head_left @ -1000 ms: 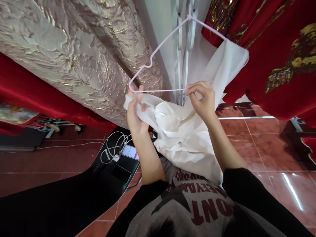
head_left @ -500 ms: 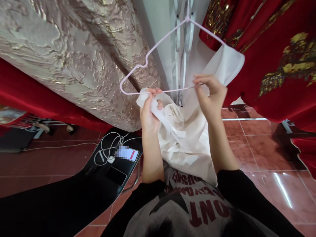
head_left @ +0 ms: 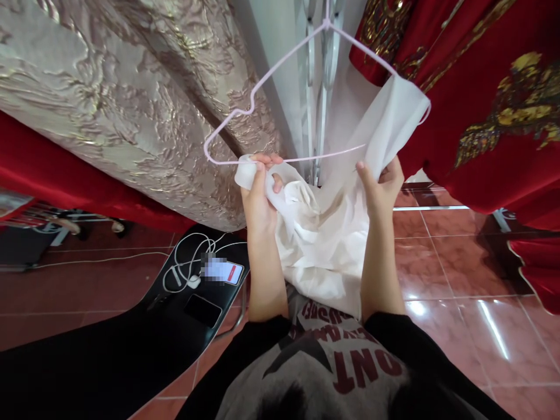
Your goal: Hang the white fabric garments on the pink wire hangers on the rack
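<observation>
With your left hand (head_left: 258, 195) grip closed on bunched cloth (head_left: 332, 245) just under the hanger (head_left: 325, 23) bar and your right hand (head_left: 380, 189) pinching it beside the draped right end, a hard tug could slide that end off or unhook the hanger.

Glossy red tile, hanging fabric on every side.
Down below, the red marbled floor tiles (head_left: 437, 256) throw back streaks of light; a pale wall (head_left: 280, 52) and chrome rack poles (head_left: 321, 105) rise at centre. A gold brocade drape (head_left: 109, 99) fills the upper left over red cloth (head_left: 65, 181), gold-embroidered red garments (head_left: 503, 116) hang right, and a black seat (head_left: 131, 338) carries two phones and a coiled white cable (head_left: 184, 268).
</observation>
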`<state>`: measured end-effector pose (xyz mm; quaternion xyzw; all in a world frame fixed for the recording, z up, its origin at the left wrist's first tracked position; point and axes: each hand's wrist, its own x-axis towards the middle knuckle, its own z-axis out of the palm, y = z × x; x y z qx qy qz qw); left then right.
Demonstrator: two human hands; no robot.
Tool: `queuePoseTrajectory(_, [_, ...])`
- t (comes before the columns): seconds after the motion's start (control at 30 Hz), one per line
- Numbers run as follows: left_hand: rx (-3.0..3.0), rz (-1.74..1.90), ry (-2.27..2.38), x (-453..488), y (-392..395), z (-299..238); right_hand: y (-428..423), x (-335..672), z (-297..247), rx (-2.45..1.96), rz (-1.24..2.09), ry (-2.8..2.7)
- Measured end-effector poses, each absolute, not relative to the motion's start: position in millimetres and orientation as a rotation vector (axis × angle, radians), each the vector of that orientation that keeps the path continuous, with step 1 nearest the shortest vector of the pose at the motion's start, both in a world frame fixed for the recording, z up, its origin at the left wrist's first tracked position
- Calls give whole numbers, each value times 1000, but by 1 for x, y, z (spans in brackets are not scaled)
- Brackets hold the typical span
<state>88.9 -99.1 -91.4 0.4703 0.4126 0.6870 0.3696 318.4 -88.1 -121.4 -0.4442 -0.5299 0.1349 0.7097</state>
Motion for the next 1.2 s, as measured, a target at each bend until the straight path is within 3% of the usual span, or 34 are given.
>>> queuePoseTrajectory(0.17, [1200, 1751, 1048, 86, -98, -91, -80, 324, -97, -1122, 214, -1132])
queuePoseTrajectory(0.53, [985, 1819, 526, 87, -95, -95, -70, 335, -40, -1132, 324, -1021])
queuePoseTrajectory(0.67, [967, 1824, 529, 86, -96, -92, -72, 329, -27, -1216, 381, -1071])
queuePoseTrajectory(0.8, [947, 1821, 583, 85, -98, -87, -79, 335, -10, -1306, 237, -1149])
queuePoseTrajectory(0.97, [895, 1783, 644, 86, -98, -87, -64, 358, 13, -957, 159, -1282])
queuePoseTrajectory(1.2, [901, 1796, 581, 85, -99, -86, -33, 377, 7, -1100, 245, -917])
